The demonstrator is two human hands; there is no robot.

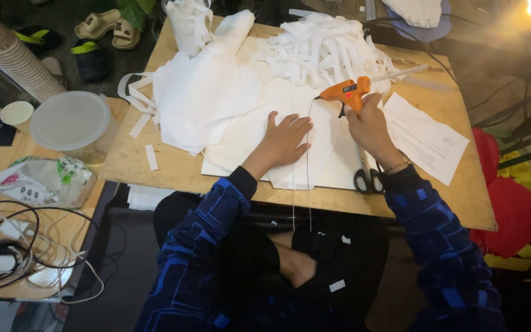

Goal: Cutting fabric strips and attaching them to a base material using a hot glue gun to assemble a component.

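your right hand (370,126) has its grip closed round the handle of the one orange glue gun (346,92), nozzle pointing left over the white sheet (314,147) that lies in the middle of the wooden table (456,197), near its near edge. your left hand (284,140) lies flat and spread on that sheet, fingers wide, gripping nothing, just pinning it down.

the sheet looks thin, light and floppy, so it will likely slide or wrinkle if you press unevenly; hold it with the flat palm close to the nozzle, not by an edge. the gun looks rigid and light; keep hold of the handle and away from the tip, which is probably hot.

two thin strings or wires (307,184) run from the sheet over the near edge of the table. one pair of black-handled scissors (369,179) sits just beside your right wrist. one printed paper (428,140) lies to the right. a heap of white strips (327,52) is at the far side, a loose pile of white fabric (207,92) to the far left, and one lidded plastic tub (72,120) further left.
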